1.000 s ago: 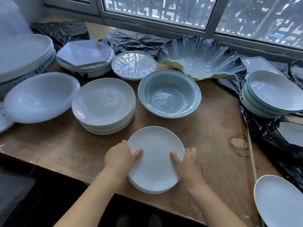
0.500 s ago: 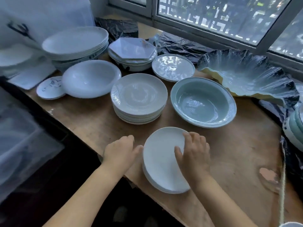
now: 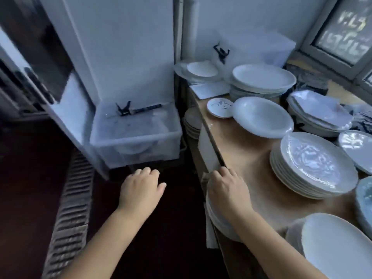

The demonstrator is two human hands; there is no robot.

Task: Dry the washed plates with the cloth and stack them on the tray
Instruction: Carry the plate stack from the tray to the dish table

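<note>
Brown wooden tabletop [image 3: 247, 158] with a tall stack of white embossed round plates [image 3: 314, 166] at 3 o'clock and a white deep ceramic bowl [image 3: 261, 116] at 1 o'clock. Small white saucer with dark markings [image 3: 219, 107] just beside the bowl; white oval platters stacked [image 3: 263, 80] further back. Large white oval plate [image 3: 338, 246] at 5 o'clock.

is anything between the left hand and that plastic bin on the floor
Nothing visible. The left hand hangs open over dark floor, with bare space up to the plastic bin. The right hand rests on the plate stack.
</note>
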